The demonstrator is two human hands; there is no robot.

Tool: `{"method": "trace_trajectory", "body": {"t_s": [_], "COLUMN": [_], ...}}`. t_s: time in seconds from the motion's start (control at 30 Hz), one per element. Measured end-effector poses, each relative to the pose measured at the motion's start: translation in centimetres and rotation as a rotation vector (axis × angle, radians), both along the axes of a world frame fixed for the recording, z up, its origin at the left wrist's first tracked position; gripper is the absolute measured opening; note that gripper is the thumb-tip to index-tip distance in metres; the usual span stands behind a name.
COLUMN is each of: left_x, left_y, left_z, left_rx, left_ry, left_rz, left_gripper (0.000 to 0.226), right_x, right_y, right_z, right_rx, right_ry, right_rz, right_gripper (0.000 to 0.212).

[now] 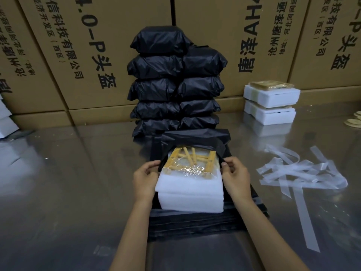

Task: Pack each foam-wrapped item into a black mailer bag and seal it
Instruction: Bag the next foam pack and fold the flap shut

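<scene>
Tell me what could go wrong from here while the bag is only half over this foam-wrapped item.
1. Both hands, left and right, pinch the thin black mailer bag at its mouth; stretched over the foam-wrapped item's square corners, it may tear.
2. The item sits on a slick stack of flat black bags, so pulling could slide the pile.
3. The tall stack of sealed black parcels stands right behind; pushing the item forward could topple it.
</scene>
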State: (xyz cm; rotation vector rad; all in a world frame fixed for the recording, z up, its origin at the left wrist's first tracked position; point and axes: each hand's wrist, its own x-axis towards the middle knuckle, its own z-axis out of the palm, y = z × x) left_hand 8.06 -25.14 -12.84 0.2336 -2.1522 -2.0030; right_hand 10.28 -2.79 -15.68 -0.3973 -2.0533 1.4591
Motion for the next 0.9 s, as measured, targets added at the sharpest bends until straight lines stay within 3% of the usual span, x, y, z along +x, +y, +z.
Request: {"method": "trace_trajectory", "body": {"t_s": [0.13, 0.23, 0.3, 0.37, 0.47, 0.57, 0.63, 0.8, 0.9], "left_x": [0.0, 0.2, 0.5, 0.7, 1.3, 1.9, 2.1, 2.1, 1.9], "left_y": [-0.4, -0.5, -1.1, -2.6, -4.8, -5.4, -5.2, -4.5, -3.7], "left_z": [0.2, 0.4, 0.6, 0.4, 0.4, 1.1, 1.2, 0.6, 0.6], "left_rx": [-0.079, -0.145, -0.135, -0.082, -0.027, -0.096, -0.143, -0.245, -0.255], "left_ry": [-0.048, -0.034, -0.069, -0.136, -0.176, -0.157, -0.165, -0.175, -0.091], "left_rz": [-0.196, -0.253, -0.338, -0.463, -0.869, -1.144, -1.142, -0.793, -0.632], "left_gripper": [0.035, 0.039, 0.042, 0.053, 0.089, 0.097, 0.101, 0.131, 0.116], "right_x": [0.4, 1.1, 1.8, 2.9, 4.6, 5.3, 5.4, 5.8, 5.3], "right_y": [0.6, 1.1, 2.1, 3.4, 4.7, 4.9, 4.7, 4.5, 4.4], "right_z": [0.2, 1.0, 1.7, 2.3, 3.3, 3.6, 3.3, 2.4, 1.9], "right_rx": [0.026, 0.070, -0.012, -0.101, -0.100, 0.005, 0.114, 0.142, 0.134], "right_ry": [-0.110, -0.227, -0.342, -0.461, -0.591, -0.643, -0.633, -0.475, -0.395], "right_rz": [0.093, 0.244, 0.431, 0.646, 0.866, 0.941, 0.900, 0.752, 0.632], "right_gripper": [0.010, 0.024, 0.041, 0.074, 0.127, 0.142, 0.145, 0.138, 0.117]}}
